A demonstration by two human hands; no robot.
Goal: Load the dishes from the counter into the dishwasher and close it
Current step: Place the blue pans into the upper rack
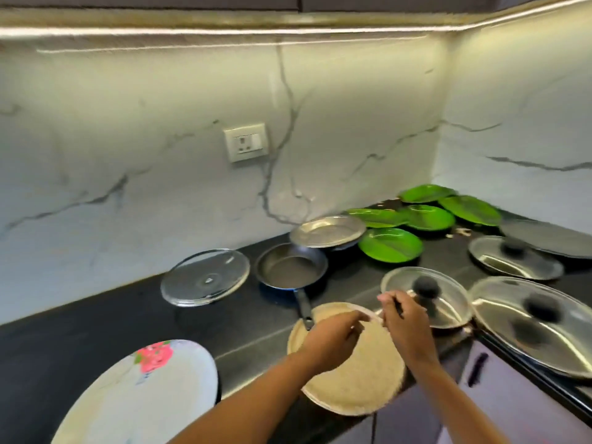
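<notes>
Closest to you, at the lower left, a white oval plate with a pink flower print lies on the glossy black counter. Just right of it, your two forearms reach over a round beige plate with a grainy, matte face, which juts out past the counter's front edge. Your left hand lies on that plate with its fingers curled down over the far rim, gripping it. Your right hand is curled too, fingertips bunched where the plate's rim meets a shiny steel lid with a black knob; blur hides whether it holds anything. Two more knobbed steel lids lie to the right. Further back sit a clear glass lid, a dark non-stick frying pan with its handle pointing at the beige plate, a round steel plate, and a cluster of glossy green plates in the corner below the veined marble wall.
</notes>
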